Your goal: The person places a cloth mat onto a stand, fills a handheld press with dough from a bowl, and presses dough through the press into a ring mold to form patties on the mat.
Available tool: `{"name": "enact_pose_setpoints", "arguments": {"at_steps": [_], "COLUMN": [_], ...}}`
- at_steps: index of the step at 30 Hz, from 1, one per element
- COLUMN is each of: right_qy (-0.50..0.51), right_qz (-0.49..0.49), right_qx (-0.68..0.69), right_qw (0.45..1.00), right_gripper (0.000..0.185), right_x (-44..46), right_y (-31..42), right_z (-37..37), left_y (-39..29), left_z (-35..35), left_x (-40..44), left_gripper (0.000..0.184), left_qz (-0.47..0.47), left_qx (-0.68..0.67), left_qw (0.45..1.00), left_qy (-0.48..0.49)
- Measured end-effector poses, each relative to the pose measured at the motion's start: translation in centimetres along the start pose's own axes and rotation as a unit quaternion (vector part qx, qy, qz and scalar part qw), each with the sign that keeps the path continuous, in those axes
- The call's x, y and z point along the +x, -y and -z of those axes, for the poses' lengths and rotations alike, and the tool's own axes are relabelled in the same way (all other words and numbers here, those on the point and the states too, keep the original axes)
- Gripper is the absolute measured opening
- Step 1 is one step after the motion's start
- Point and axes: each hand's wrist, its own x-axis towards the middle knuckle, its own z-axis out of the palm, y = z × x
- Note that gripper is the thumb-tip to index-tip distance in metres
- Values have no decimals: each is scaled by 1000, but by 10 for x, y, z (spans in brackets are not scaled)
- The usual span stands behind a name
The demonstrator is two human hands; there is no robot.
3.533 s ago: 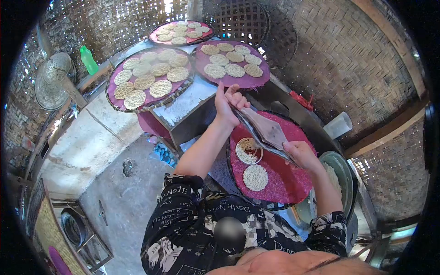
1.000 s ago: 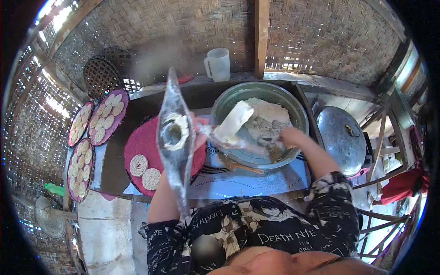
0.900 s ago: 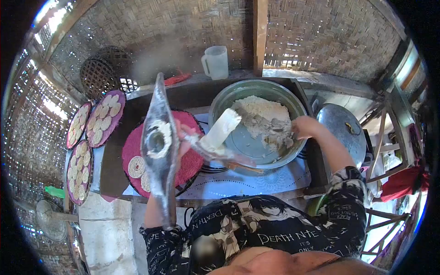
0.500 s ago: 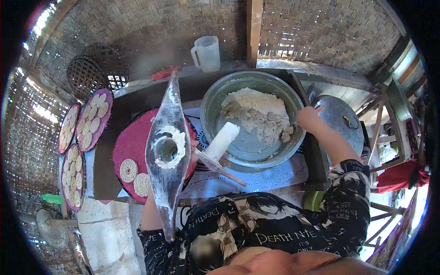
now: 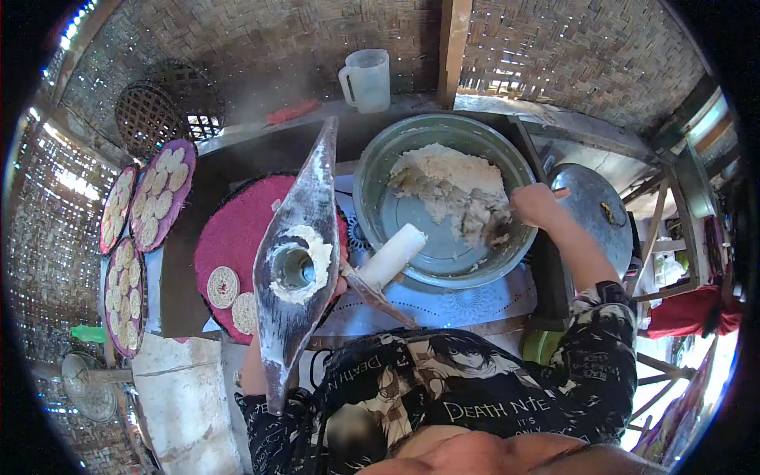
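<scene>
"What's the left grip (image 5: pixel 343 275) doing?"
"Holding the wooden press (image 5: pixel 290 323) above the round red tray (image 5: pixel 228 229); it's likely feeling stiff, weighty, best supported mid-body."
"And the right grip (image 5: pixel 540 207)?"
"Sitting at the basin (image 5: pixel 375 191) rim beside soft-looking dough (image 5: pixel 463 186); I can't tell whether it's pinching any."

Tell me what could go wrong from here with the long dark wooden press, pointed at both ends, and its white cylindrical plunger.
1. The left hand appears to hold both the press and the plunger, so one might slip.
2. Pale, soft dough clinging to the press could drop onto the round, pink-covered tray below.
3. The plunger's end sits close to the round green basin and might bump it.
</scene>
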Motion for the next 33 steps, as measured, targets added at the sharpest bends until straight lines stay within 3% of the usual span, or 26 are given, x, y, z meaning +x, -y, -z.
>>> {"name": "enact_pose_setpoints", "arguments": {"at_steps": [5,9,17,24,25,28,33], "right_qy": [15,77,67,37,90,120,40], "right_qz": [29,90,97,161,131,126,33], "right_qx": [-40,-59,-24,38,54,98,184], "right_qw": [999,991,993,985,986,980,982], "right_gripper": [13,11,9,18,20,27,23], "right_x": [15,14,3,-8,-5,-6,-32], "right_y": [6,8,20,50,60,59,25], "right_z": [-58,-40,-30,-39,-41,-25,28], "left_y": [-3,-2,23,52,53,46,59], "left_z": [5,1,-28,-59,-60,-56,-47], "left_x": [-16,-14,40,76,77,79,78], "left_gripper": [38,38,38,39,39,40,48], "left_qz": [36,51,74,180,192,211,196], "left_qx": [-10,-14,-57,-191,-199,-192,-107], "left_qw": [999,998,995,961,957,952,968], "left_qy": [-19,-13,41,83,87,107,115]}}
